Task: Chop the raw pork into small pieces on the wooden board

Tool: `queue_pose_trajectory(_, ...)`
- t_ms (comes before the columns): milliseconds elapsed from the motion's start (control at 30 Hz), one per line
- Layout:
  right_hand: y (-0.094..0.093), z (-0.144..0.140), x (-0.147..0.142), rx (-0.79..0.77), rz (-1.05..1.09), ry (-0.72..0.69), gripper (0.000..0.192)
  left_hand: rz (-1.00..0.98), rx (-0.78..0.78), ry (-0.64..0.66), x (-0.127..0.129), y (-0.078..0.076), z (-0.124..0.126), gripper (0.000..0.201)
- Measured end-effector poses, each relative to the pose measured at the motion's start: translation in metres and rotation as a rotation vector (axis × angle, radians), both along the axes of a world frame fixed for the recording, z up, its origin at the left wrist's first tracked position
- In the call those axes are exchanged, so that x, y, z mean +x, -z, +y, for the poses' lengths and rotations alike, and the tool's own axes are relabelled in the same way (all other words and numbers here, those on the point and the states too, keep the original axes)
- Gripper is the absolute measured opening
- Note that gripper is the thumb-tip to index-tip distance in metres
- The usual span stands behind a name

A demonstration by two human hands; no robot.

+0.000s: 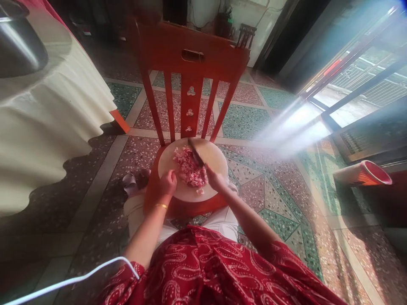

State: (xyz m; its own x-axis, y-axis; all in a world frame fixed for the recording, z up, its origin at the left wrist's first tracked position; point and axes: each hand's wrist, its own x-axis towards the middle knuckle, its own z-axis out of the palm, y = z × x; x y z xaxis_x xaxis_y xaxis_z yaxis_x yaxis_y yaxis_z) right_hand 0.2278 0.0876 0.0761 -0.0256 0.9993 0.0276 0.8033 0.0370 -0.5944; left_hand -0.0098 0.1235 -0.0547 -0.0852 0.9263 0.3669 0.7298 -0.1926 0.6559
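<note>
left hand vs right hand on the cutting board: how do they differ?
The right hand grips a knife; the left hand holds no tool and rests at the edge of the chopped meat. The left wrist wears a gold bangle; the right wrist shows none. The left hand sits at the board's left rim, the right hand nearer its right side. Both are bare and over the round cutting board on the red chair.

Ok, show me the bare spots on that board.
Bare: the far right of the board, beyond the knife, and the near rim below the meat. Crowded: the middle, between left hand and right hand.
</note>
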Motion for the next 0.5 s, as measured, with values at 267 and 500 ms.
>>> queue_pose_trajectory(267, -0.035, 0.005, 0.0, 0.183, 0.072, 0.028, 0.051, -0.011, 0.019, 0.047, -0.001, -0.006, 0.0, 0.027)
queue_pose_trajectory(500, 0.0, -0.002, 0.0, -0.145, -0.015, 0.007, 0.047, 0.018, -0.004, 0.011, 0.001, -0.003, 0.001, 0.026)
